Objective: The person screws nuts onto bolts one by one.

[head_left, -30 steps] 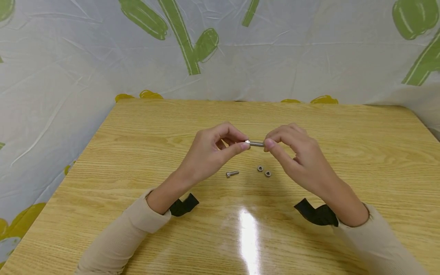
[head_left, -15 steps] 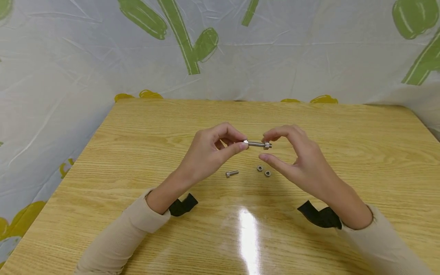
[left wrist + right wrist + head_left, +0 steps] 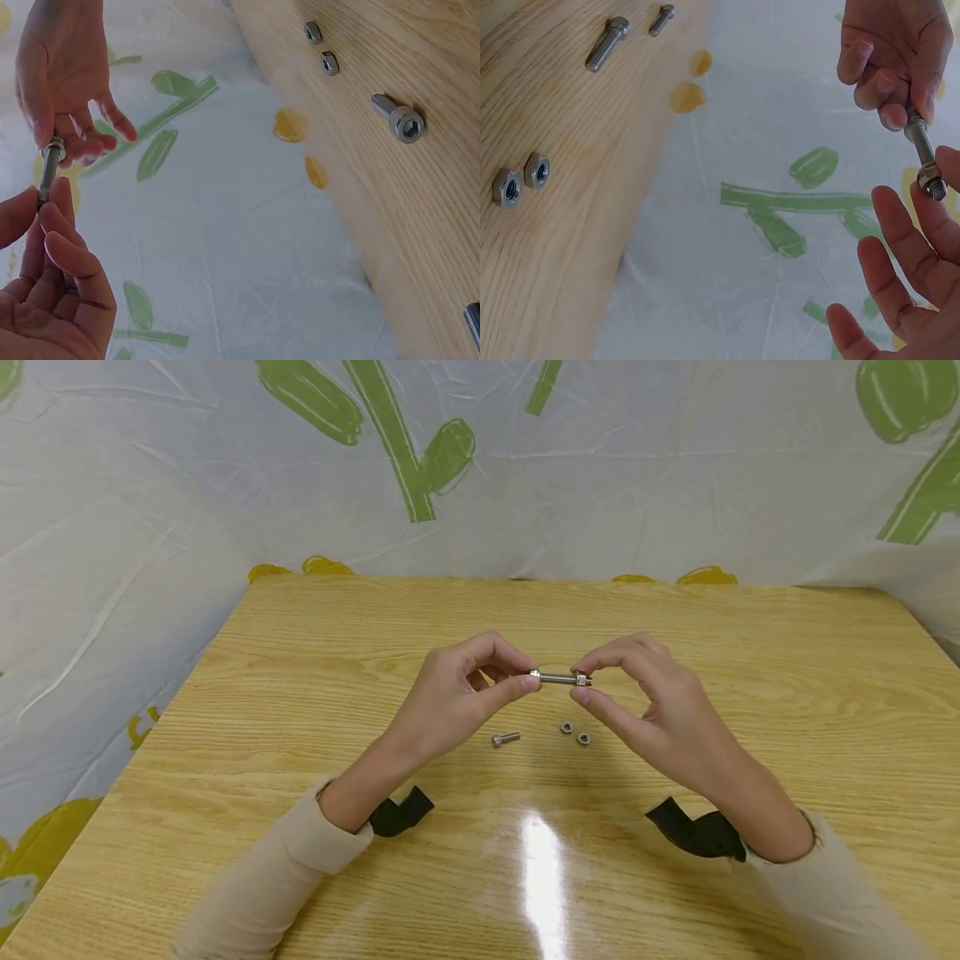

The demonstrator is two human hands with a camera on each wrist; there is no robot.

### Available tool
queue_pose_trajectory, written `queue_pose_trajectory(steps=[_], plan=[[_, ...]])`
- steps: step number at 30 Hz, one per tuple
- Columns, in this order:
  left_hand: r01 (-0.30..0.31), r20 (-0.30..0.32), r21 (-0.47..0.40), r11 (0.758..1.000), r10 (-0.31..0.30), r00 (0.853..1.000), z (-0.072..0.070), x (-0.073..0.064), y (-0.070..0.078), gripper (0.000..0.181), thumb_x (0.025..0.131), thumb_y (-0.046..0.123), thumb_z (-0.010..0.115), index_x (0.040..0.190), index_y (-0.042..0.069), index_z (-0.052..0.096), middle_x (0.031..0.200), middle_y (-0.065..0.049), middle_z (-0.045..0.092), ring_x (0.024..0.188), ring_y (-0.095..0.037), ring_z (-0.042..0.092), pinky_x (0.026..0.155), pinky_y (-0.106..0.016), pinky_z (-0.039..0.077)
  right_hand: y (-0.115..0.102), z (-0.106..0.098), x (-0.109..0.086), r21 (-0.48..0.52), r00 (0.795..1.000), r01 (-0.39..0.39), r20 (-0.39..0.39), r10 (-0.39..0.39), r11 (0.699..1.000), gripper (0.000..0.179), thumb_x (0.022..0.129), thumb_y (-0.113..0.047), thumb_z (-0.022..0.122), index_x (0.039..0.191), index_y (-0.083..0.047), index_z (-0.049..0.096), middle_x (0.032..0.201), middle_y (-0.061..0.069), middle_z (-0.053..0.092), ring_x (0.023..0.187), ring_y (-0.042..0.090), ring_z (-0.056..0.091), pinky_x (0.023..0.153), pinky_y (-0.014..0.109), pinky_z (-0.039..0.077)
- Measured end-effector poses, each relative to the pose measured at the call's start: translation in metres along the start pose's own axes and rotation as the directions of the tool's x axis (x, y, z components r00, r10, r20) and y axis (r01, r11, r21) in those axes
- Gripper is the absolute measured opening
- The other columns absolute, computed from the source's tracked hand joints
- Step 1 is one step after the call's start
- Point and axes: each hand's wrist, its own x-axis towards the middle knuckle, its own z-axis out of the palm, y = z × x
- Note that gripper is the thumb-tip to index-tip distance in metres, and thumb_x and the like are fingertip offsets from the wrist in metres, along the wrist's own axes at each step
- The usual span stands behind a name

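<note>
a: what's different from half a second ago?

b: the right hand (image 3: 663,714). its thumb and forefinger stood spread, clear of the nut (image 3: 581,679); now they've come together on it in a light pinch, one above and one below in the head view.

a: and the left hand (image 3: 457,702)?

b: much as it was: thumb and fingertips pinch the head end of the bolt (image 3: 557,678), which lies nearly level just right of the frame's centre.

a: how far on is the nut?

b: near the free tip. a short bit of thread pokes out past it, and a long bare stretch of shaft runs between it and the left fingertips.

a: so what does the change mean for the work?

b: i'd call it a fresh hold, one that would let the nut be turned while the other hand keeps the bolt from spinning. going by all that bare thread, it's only a little way along.

a: anything lying loose?

b: below centre, a loose bolt (image 3: 506,739) sits left of one spare nut (image 3: 567,727) and another spare nut (image 3: 584,739), all on the wooden table (image 3: 337,635). the right wrist view shows a second loose bolt (image 3: 662,20) in its upper left; i can't see that one from the head.
</note>
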Motion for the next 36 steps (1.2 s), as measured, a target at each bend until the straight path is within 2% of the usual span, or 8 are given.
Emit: queue_pose_trajectory(steps=[8,11,14,17,21,27,31,36], plan=[[0.011,0.005,-0.007,1.0,-0.011,1.0,-0.001,0.0,-0.001,0.008,0.087,0.018,0.066,0.093,0.013,0.066,0.086,0.003,0.068,0.075,-0.007,0.06,0.067,-0.035,0.05,0.0,0.001,0.002,-0.014,0.997,-0.062,0.043,0.063,0.998,0.005,0.092,-0.013,0.059,0.093,-0.013,0.064,0.098,-0.002,0.064,0.096,0.007,0.047,0.078,0.032,0.037],[0.015,0.002,-0.01,1.0,-0.015,1.0,-0.001,0.0,0.0,0.008,0.087,0.018,0.067,0.093,0.013,0.066,0.086,0.004,0.069,0.076,-0.006,0.06,0.067,-0.033,0.05,0.0,0.002,0.003,-0.031,0.996,-0.079,0.043,0.081,0.996,0.014,0.096,-0.017,0.053,0.088,-0.013,0.064,0.093,-0.003,0.064,0.092,0.008,0.047,0.077,0.032,0.036],[0.021,0.0,-0.011,1.0,-0.021,1.0,-0.001,0.0,0.0,0.008,0.087,0.018,0.067,0.092,0.013,0.066,0.086,0.004,0.069,0.076,-0.006,0.06,0.067,-0.031,0.05,-0.001,0.002,0.003,-0.037,0.992,-0.115,0.052,0.116,0.993,0.016,0.096,-0.02,0.051,0.098,-0.012,0.065,0.095,-0.002,0.063,0.093,0.01,0.049,0.076,0.033,0.038],[0.027,-0.005,-0.006,1.0,-0.027,1.0,-0.002,-0.001,-0.001,0.007,0.087,0.018,0.067,0.092,0.014,0.066,0.086,0.004,0.068,0.076,-0.006,0.06,0.066,-0.029,0.05,-0.001,0.001,0.001,-0.037,0.988,-0.136,0.07,0.138,0.99,0.026,0.092,-0.02,0.06,0.116,-0.011,0.058,0.101,-0.002,0.061,0.099,0.012,0.051,0.079,0.035,0.039],[0.032,-0.005,0.0,0.999,-0.032,0.999,-0.003,-0.002,-0.002,0.007,0.086,0.018,0.067,0.092,0.013,0.066,0.086,0.004,0.068,0.077,-0.006,0.06,0.066,-0.028,0.05,-0.001,0.003,-0.002,-0.028,0.993,-0.104,0.06,0.106,0.994,0.042,0.083,-0.012,0.071,0.12,-0.01,0.052,0.104,-0.002,0.059,0.102,0.013,0.053,0.085,0.03,0.04],[0.028,-0.003,-0.006,1.0,-0.028,1.0,-0.001,-0.003,-0.005,0.008,0.086,0.018,0.067,0.093,0.013,0.066,0.086,0.004,0.068,0.077,-0.006,0.061,0.066,-0.03,0.051,0.0,0.009,-0.005,0.011,0.999,-0.049,-0.013,0.049,0.999,0.038,0.079,0.0,0.07,0.113,-0.007,0.056,0.103,-0.001,0.061,0.1,0.006,0.055,0.085,0.014,0.039],[0.02,-0.005,-0.001,1.0,-0.02,1.0,0.001,-0.004,-0.005,0.008,0.087,0.018,0.067,0.093,0.014,0.066,0.086,0.004,0.068,0.077,-0.006,0.061,0.065,-0.028,0.05,0.0,0.01,-0.007,0.011,0.999,-0.021,-0.041,0.021,1.0,0.035,0.078,0.003,0.07,0.11,-0.005,0.058,0.102,-0.001,0.062,0.098,0.001,0.053,0.086,0.01,0.039],[0.014,-0.005,0.001,1.0,-0.014,1.0,0.002,-0.004,-0.005,0.008,0.087,0.019,0.067,0.093,0.013,0.066,0.086,0.004,0.068,0.077,-0.006,0.061,0.066,-0.027,0.05,0.002,0.01,-0.01,0.009,0.999,-0.008,-0.043,0.008,1.0,0.032,0.079,0.001,0.07,0.108,-0.006,0.06,0.101,0.0,0.061,0.097,0.002,0.053,0.084,0.01,0.039]])
